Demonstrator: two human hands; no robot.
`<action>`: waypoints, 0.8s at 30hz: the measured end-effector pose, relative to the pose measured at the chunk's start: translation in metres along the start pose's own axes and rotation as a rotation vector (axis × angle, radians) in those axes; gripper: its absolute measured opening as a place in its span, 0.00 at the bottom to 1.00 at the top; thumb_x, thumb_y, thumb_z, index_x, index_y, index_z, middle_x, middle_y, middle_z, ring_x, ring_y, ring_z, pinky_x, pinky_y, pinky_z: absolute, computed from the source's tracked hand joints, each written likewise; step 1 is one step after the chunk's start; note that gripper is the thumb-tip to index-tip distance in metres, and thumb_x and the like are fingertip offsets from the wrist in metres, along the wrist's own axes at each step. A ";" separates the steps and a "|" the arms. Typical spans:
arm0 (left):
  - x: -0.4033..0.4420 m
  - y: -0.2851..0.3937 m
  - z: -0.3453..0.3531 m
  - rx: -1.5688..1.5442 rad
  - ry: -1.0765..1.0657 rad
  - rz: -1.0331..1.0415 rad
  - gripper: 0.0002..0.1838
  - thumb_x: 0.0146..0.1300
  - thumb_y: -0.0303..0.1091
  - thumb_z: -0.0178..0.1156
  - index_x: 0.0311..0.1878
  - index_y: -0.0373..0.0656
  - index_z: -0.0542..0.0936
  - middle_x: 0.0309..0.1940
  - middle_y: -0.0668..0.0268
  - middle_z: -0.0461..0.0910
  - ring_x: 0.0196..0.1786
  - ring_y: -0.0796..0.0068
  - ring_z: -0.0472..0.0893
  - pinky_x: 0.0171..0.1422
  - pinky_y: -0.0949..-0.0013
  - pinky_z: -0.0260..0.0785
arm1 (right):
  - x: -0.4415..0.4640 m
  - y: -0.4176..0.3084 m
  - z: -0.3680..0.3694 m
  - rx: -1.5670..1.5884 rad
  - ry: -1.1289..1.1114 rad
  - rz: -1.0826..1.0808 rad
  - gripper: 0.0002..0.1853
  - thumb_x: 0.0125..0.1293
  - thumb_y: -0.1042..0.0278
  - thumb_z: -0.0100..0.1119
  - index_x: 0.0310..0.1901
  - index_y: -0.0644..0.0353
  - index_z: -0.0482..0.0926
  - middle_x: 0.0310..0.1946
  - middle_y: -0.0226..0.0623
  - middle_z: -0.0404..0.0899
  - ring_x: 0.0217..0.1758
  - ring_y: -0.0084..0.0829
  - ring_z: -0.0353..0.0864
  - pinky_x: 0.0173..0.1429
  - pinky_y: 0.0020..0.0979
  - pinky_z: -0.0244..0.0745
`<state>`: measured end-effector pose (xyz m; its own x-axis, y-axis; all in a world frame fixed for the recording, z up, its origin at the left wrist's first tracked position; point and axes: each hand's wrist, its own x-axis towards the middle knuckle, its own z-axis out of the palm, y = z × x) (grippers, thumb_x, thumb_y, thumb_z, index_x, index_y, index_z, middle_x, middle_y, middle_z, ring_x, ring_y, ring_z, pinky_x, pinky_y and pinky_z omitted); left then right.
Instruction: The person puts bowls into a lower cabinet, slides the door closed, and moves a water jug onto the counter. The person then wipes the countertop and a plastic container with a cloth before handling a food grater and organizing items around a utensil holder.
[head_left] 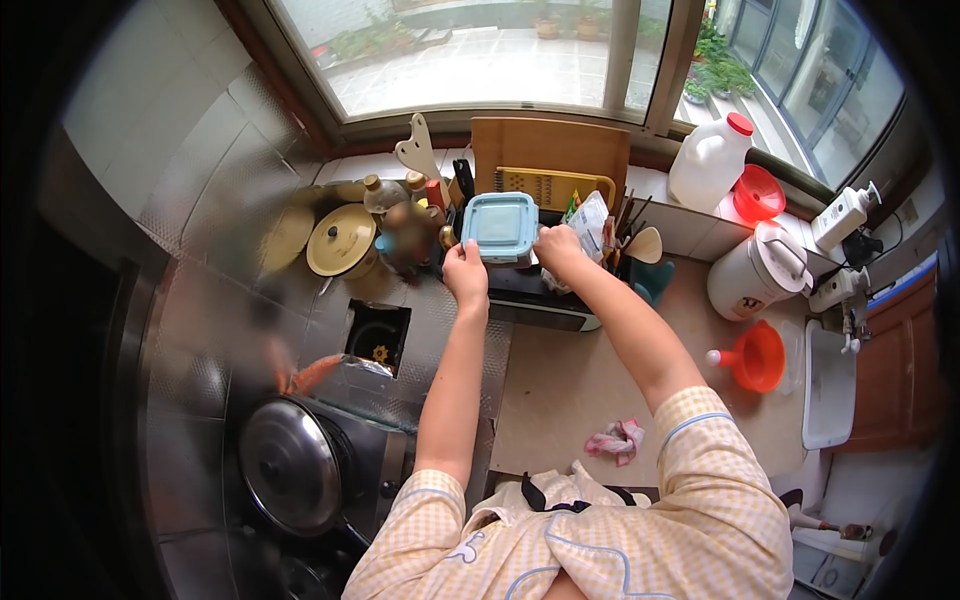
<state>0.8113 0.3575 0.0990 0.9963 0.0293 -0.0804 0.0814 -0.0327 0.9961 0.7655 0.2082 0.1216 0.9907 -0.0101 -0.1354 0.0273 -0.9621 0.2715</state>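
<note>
A clear food container with a pale blue snap lid (pixel 500 226) is held up level at the back of the counter. My left hand (pixel 466 276) grips its near left corner, the fingers closed on the edge. At its right side, my right hand (pixel 560 250) is closed against the rim. Right behind the container stand a yellow grater (pixel 560 183) and a wooden cutting board (pixel 550 145). Bottles (pixel 383 193) and a lidded cream pot (pixel 342 240) are to the left of it. A plastic bag (pixel 590 222) and a utensil holder with a wooden spoon (pixel 643 244) are on the right.
A lidded pan (pixel 290 466) sits on the stove at lower left. On the counter lie a crumpled cloth (pixel 616 441) and a red funnel-like scoop (pixel 757 357). A white lidded canister (pixel 762 272) and a plastic jug (pixel 710 165) stand at the right, near the window.
</note>
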 end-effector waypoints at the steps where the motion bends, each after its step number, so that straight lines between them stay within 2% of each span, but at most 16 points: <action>1: -0.006 0.008 0.002 -0.027 0.022 0.041 0.15 0.59 0.35 0.53 0.39 0.29 0.74 0.29 0.58 0.79 0.32 0.73 0.78 0.41 0.72 0.68 | 0.009 -0.002 0.013 -0.106 0.084 -0.013 0.07 0.52 0.60 0.56 0.30 0.48 0.81 0.31 0.29 0.79 0.34 0.28 0.79 0.29 0.27 0.71; 2: -0.009 0.015 0.004 -0.055 0.044 0.085 0.15 0.59 0.34 0.53 0.39 0.28 0.74 0.30 0.58 0.79 0.33 0.74 0.78 0.42 0.73 0.68 | 0.016 -0.003 0.025 -0.106 0.089 -0.018 0.07 0.52 0.60 0.56 0.30 0.48 0.81 0.31 0.29 0.79 0.34 0.28 0.79 0.29 0.27 0.71; 4: -0.006 0.009 0.006 -0.091 0.055 0.151 0.14 0.59 0.33 0.53 0.41 0.29 0.73 0.32 0.56 0.79 0.34 0.71 0.78 0.42 0.71 0.68 | 0.025 -0.003 0.027 -0.041 0.094 -0.110 0.12 0.49 0.50 0.59 0.29 0.47 0.81 0.31 0.27 0.79 0.34 0.25 0.79 0.31 0.27 0.72; 5: -0.005 0.007 0.005 -0.028 0.082 0.190 0.14 0.59 0.33 0.53 0.41 0.29 0.73 0.32 0.56 0.79 0.34 0.70 0.79 0.42 0.70 0.69 | 0.029 -0.007 0.029 -0.092 0.087 -0.080 0.18 0.43 0.42 0.61 0.29 0.47 0.81 0.31 0.24 0.80 0.34 0.23 0.79 0.32 0.27 0.72; 7: -0.009 0.010 0.005 0.059 0.118 0.250 0.14 0.59 0.34 0.53 0.40 0.29 0.73 0.32 0.55 0.79 0.36 0.67 0.80 0.42 0.68 0.69 | 0.041 -0.007 0.046 -0.157 0.064 -0.130 0.20 0.41 0.41 0.62 0.30 0.45 0.81 0.31 0.23 0.80 0.35 0.23 0.79 0.32 0.27 0.71; 8: -0.011 0.009 0.004 0.096 0.096 0.230 0.13 0.61 0.32 0.51 0.41 0.29 0.72 0.35 0.59 0.78 0.37 0.75 0.77 0.43 0.73 0.67 | 0.050 -0.005 0.060 -0.192 0.041 -0.168 0.20 0.40 0.40 0.63 0.30 0.45 0.81 0.31 0.23 0.80 0.36 0.23 0.79 0.33 0.27 0.70; 10: -0.014 0.004 0.003 0.113 0.103 0.219 0.13 0.61 0.33 0.51 0.41 0.29 0.72 0.34 0.59 0.79 0.36 0.75 0.77 0.42 0.73 0.67 | 0.051 -0.001 0.051 -0.102 -0.072 -0.109 0.14 0.44 0.50 0.62 0.31 0.46 0.81 0.33 0.26 0.80 0.37 0.25 0.79 0.35 0.28 0.71; 12: -0.016 -0.001 0.000 0.107 0.104 0.192 0.13 0.61 0.33 0.51 0.40 0.29 0.72 0.33 0.59 0.79 0.36 0.75 0.77 0.42 0.73 0.68 | 0.046 0.007 0.044 0.116 -0.086 -0.044 0.10 0.47 0.59 0.56 0.32 0.51 0.80 0.34 0.34 0.80 0.38 0.33 0.80 0.36 0.33 0.74; 15: -0.017 -0.008 -0.004 0.123 0.115 0.164 0.14 0.61 0.33 0.51 0.40 0.29 0.73 0.33 0.58 0.79 0.35 0.74 0.77 0.42 0.72 0.68 | 0.037 0.015 0.036 0.209 -0.006 -0.056 0.10 0.48 0.61 0.54 0.31 0.54 0.79 0.33 0.39 0.80 0.36 0.35 0.80 0.36 0.36 0.75; 19: -0.017 -0.005 -0.007 0.173 0.163 0.109 0.14 0.61 0.34 0.51 0.40 0.29 0.73 0.33 0.57 0.78 0.34 0.72 0.77 0.42 0.71 0.67 | 0.031 0.033 0.002 0.285 -0.193 0.002 0.11 0.51 0.73 0.51 0.36 0.61 0.79 0.36 0.43 0.79 0.41 0.41 0.78 0.41 0.38 0.75; 21: -0.013 -0.012 -0.003 0.153 0.153 0.113 0.14 0.61 0.34 0.51 0.40 0.30 0.73 0.33 0.57 0.78 0.35 0.71 0.77 0.42 0.71 0.67 | 0.034 0.044 0.011 0.477 -0.116 0.156 0.10 0.51 0.73 0.52 0.37 0.62 0.78 0.37 0.44 0.78 0.42 0.42 0.78 0.43 0.38 0.74; 23: -0.009 -0.021 0.001 0.114 0.101 0.137 0.14 0.60 0.36 0.52 0.38 0.31 0.74 0.32 0.54 0.79 0.36 0.63 0.78 0.43 0.66 0.68 | 0.043 0.051 0.024 0.676 -0.014 0.304 0.11 0.52 0.72 0.54 0.38 0.61 0.78 0.39 0.47 0.77 0.44 0.44 0.77 0.46 0.38 0.73; 24: -0.012 -0.016 -0.001 0.218 0.059 0.068 0.16 0.59 0.37 0.54 0.42 0.31 0.73 0.35 0.58 0.78 0.38 0.72 0.77 0.45 0.71 0.67 | 0.043 0.053 0.024 0.769 0.008 0.359 0.12 0.53 0.71 0.54 0.40 0.61 0.77 0.40 0.48 0.77 0.45 0.45 0.76 0.48 0.38 0.72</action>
<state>0.7976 0.3583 0.0844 0.9969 0.0783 -0.0051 0.0246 -0.2510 0.9677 0.8065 0.1499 0.1076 0.9232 -0.3509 -0.1571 -0.3838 -0.8185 -0.4274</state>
